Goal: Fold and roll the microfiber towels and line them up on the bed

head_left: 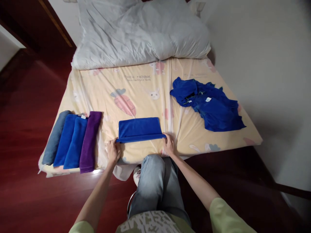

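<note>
Blue towel (139,129) lay folded at bed's (145,87) near edge | left hand (113,151) pinched its left corner | right hand (169,145) pinched right corner | four folded towels (73,140) left, blue pile (209,105) right

Single head-worn cam, looking forward and steeply down over the wearer's jeans-clad knee (155,184) at the near edge of a yellow cartoon-print mattress (145,94). Close range to that edge; white crumpled duvet (138,32) at far end, top of frame.

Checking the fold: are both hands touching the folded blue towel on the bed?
Touching. Head view shows the left hand and right hand gripping the folded blue towel's near corners.
</note>
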`<act>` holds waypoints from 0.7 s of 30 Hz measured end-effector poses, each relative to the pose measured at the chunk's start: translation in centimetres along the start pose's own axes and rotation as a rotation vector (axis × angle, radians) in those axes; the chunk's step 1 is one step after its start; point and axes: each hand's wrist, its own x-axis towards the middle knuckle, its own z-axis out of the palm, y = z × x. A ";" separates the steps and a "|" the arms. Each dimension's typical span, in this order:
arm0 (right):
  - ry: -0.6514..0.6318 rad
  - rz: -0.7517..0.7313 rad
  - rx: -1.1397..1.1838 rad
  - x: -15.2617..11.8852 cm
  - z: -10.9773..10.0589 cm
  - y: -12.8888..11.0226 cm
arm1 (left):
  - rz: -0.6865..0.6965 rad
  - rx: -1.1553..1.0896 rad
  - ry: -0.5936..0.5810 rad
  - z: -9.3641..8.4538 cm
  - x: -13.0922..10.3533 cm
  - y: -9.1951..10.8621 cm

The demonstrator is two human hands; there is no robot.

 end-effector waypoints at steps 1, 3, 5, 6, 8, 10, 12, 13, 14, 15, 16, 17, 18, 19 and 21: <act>0.008 0.013 0.010 0.0 0.0 -0.1 | -0.020 0.002 0.009 0.1 0.0 0.0; 0.026 0.029 0.026 0.2 -0.1 -0.4 | -0.044 0.007 0.023 0.4 -0.1 0.0; 0.038 0.041 0.035 0.4 -0.1 -0.7 | -0.045 0.013 0.029 0.5 -0.1 -0.1; 0.040 0.050 0.037 0.5 -0.1 -0.8 | -0.040 0.017 0.028 0.5 -0.1 -0.1; 0.043 0.074 0.036 0.6 -0.1 -0.9 | -0.026 0.028 0.027 0.6 -0.1 -0.2; 0.043 0.093 0.036 0.7 -0.1 -1.0 | -0.013 0.041 0.026 0.6 -0.1 -0.3; 0.046 0.106 0.039 0.7 -0.1 -1.0 | -0.008 0.052 0.025 0.7 -0.1 -0.3; 0.050 0.110 0.041 0.7 -0.1 -1.0 | -0.007 0.054 0.027 0.7 -0.1 -0.3; 0.053 0.112 0.040 0.8 -0.1 -1.1 | -0.005 0.053 0.028 0.6 -0.1 -0.3; 0.059 0.110 0.037 0.8 -0.1 -1.1 | -0.001 0.050 0.032 0.6 0.0 -0.2; 0.068 0.101 0.029 0.8 -0.1 -1.2 | 0.003 0.044 0.037 0.6 0.0 -0.2; 0.077 0.088 0.020 0.8 -0.1 -1.2 | 0.009 0.036 0.040 0.6 0.0 -0.1; 0.089 0.069 0.010 0.9 -0.2 -1.3 | 0.013 0.024 0.046 0.5 0.0 0.0; 0.099 0.047 0.002 0.9 -0.2 -1.3 | 0.014 0.010 0.057 0.5 0.0 0.0; 0.114 -0.007 -0.005 0.9 -0.3 -1.4 | 0.019 -0.012 0.088 0.5 -0.1 0.0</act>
